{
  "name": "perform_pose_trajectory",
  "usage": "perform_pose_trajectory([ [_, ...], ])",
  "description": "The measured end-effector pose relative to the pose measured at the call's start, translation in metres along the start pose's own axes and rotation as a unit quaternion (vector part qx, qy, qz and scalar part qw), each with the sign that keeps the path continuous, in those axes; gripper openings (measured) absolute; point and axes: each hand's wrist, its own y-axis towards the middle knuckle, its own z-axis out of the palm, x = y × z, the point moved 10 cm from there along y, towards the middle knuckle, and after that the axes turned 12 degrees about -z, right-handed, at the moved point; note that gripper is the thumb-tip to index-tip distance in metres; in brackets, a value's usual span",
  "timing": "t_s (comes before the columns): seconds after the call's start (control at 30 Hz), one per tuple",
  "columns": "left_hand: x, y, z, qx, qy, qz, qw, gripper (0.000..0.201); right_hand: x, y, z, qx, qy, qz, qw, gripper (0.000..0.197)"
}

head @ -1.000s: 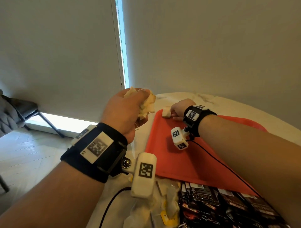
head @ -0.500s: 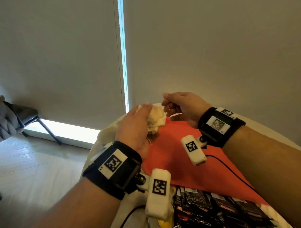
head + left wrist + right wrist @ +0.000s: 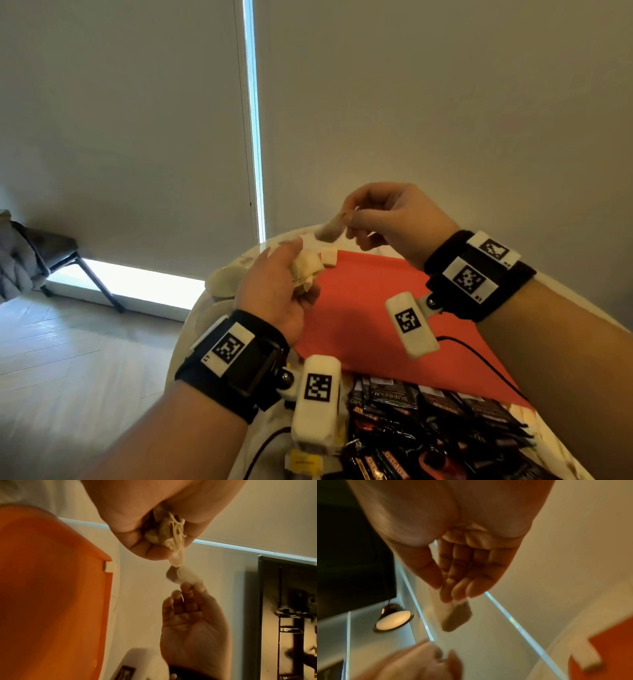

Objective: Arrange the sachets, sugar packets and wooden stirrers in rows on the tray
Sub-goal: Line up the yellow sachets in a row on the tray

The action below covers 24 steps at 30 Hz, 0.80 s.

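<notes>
Gripping a crumpled bunch of pale sachets (image 3: 306, 270) in the left hand (image 3: 274, 291), fingers curled round it, above the near-left edge of the red tray (image 3: 359, 308). Pinching one sachet (image 3: 330, 230) (blurred) in the right hand (image 3: 394, 219), raised over the tray's far edge. Lying already at the tray's far-left corner, another small pale sachet (image 3: 329, 257). Crowding the bench (image 3: 219, 301) nearer the body, dark packets (image 3: 428, 431).

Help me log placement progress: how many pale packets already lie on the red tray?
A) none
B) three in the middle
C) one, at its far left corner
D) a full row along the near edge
C: a single pale packet sits at the far left corner of the red tray; the rest of the tray in view is bare.
</notes>
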Motion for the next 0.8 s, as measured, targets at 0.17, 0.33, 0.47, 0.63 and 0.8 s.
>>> perform_pose_trajectory([
  [0.17,-0.031,-0.010,0.000,0.000,0.061,0.104,0.993,0.008,0.016,0.002,-0.002,0.045,0.007,-0.041,0.998,0.007],
  [0.33,-0.054,-0.012,0.009,0.003,0.210,0.183,0.961,0.006,0.029,-0.002,0.005,0.126,-0.049,-0.113,0.984,0.017],
  [0.47,-0.057,-0.024,0.029,0.049,0.290,0.209,0.933,0.012,0.031,-0.006,0.010,0.154,-0.020,-0.117,0.981,0.031],
  [0.63,-0.095,-0.031,0.014,-0.051,0.368,0.304,0.877,0.005,0.039,0.001,-0.014,0.064,0.038,-0.156,0.985,0.037],
  [0.8,-0.125,-0.028,-0.011,-0.092,0.326,0.312,0.888,0.008,0.027,0.006,-0.041,0.009,0.095,-0.131,0.987,0.037],
])
